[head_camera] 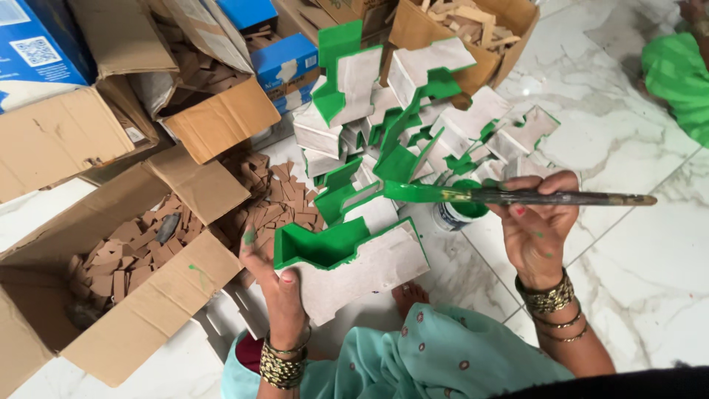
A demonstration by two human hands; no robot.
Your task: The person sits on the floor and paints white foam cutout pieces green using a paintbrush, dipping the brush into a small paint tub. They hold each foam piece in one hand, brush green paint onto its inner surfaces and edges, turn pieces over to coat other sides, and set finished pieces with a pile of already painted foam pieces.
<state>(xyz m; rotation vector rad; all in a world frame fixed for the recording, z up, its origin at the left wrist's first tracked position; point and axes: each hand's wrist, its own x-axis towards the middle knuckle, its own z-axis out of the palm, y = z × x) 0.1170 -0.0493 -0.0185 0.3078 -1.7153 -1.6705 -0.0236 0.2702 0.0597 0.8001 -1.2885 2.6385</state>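
Note:
My left hand (275,284) grips a notched board piece (347,262), white on its face with its edges painted green, held over my lap. In my right hand (535,222) is a long paintbrush (517,196) held level; its green-loaded bristles point left and touch the top edge of that piece. A small pot of green paint (461,213) stands on the floor just under the brush. Behind it lies a heap of similar green-edged white pieces (413,111). Green paint flecks mark both hands.
Open cardboard boxes (140,295) of brown cut pieces stand at the left, with more brown bits spilled on the floor (284,196). Blue boxes (284,63) and another carton (473,29) sit behind. White marble floor (635,244) spreads right; green cloth (679,77) lies far right.

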